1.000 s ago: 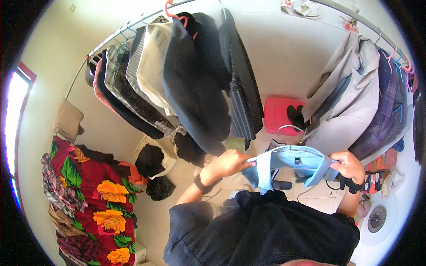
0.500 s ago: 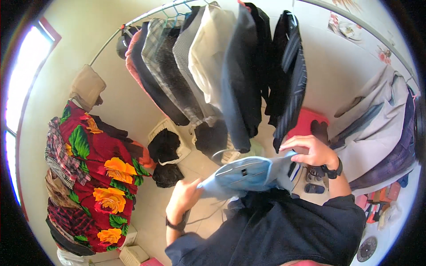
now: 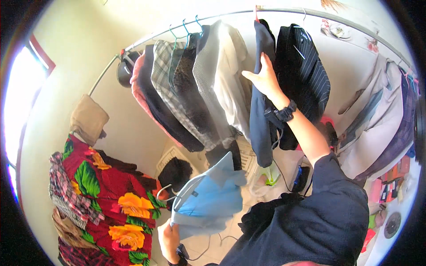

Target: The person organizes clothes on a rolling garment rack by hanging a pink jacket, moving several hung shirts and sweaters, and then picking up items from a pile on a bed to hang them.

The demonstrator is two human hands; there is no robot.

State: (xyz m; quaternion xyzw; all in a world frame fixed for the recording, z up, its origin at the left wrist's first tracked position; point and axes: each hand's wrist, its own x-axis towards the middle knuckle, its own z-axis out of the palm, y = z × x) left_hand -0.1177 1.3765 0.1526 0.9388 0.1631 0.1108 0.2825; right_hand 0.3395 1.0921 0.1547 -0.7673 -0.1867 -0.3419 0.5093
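A light blue shirt (image 3: 213,197) on a white hanger (image 3: 165,193) is gripped by my left hand (image 3: 167,239) at its shoulder, low in the view. The hanger's hook sticks out to the left of the collar. My right hand (image 3: 265,82) is raised to the hanging clothes, its thumb and fingers apart. Its palm lies over or against a dark navy garment (image 3: 262,128) on a pink hanger; whether it presses on the cloth I cannot tell. To its right hangs a black pinstriped jacket (image 3: 313,66), and to its left a cream shirt (image 3: 228,75).
A curved metal rail (image 3: 284,11) carries the clothes, with a gap between the cream shirt and the navy garment. A red flowered blanket (image 3: 108,195) with clothes on it stands left. Grey garments (image 3: 377,119) hang right. Baskets and a cable are on the floor.
My right hand has let go of the blue shirt and risen to the navy garment, which has shifted apart from the cream shirt. The left hand has lowered and turned the blue shirt.
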